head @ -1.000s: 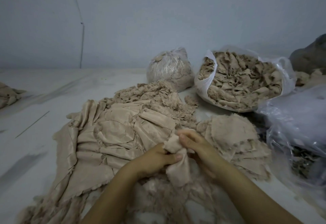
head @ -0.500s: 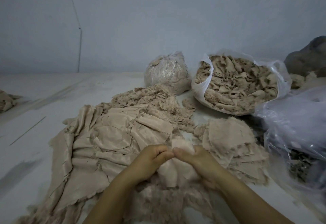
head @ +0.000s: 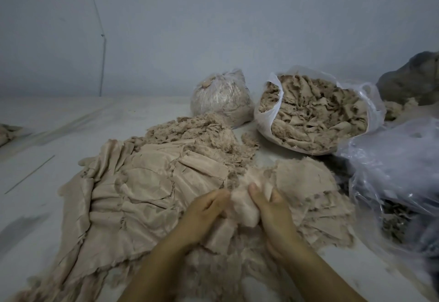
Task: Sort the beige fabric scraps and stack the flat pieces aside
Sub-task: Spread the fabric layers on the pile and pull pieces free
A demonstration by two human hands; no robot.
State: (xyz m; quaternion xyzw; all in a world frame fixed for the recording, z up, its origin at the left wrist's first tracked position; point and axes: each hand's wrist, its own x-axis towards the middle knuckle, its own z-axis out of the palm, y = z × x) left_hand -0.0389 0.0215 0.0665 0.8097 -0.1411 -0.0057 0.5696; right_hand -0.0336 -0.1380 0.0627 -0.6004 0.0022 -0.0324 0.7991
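Since the earlier frames, both hands have been lowered and drawn together, and the scrap that hung between them is now bunched into a pale wad.

Head view: the left hand (head: 206, 209) and the right hand (head: 273, 209) are held side by side, fingers curled, both gripping the bunched scrap (head: 242, 204) between them; motion blur softens the fingertips. The scrap is held just above the frayed lint (head: 228, 270) spread in front of the person. Left of the hands, the overlapped layer of large flat pieces (head: 133, 192) is fanned across the floor (head: 47, 135), its ragged lower edge reaching toward the bottom-left corner. Right of the hands, touching the right wrist area, the stack of smaller flat pieces (head: 316, 197) is seen, edges frayed and unevenly aligned. Behind both, a mound of shredded scraps (head: 202, 133) is heaped. Farther back, a tied clear bag (head: 221, 97) stands just beside an open white bag (head: 268, 121) filled with crumpled scraps. A translucent plastic bag (head: 392, 166) crowds the right edge. Bare floor is available along the left side, up to the wall (head: 213, 16).
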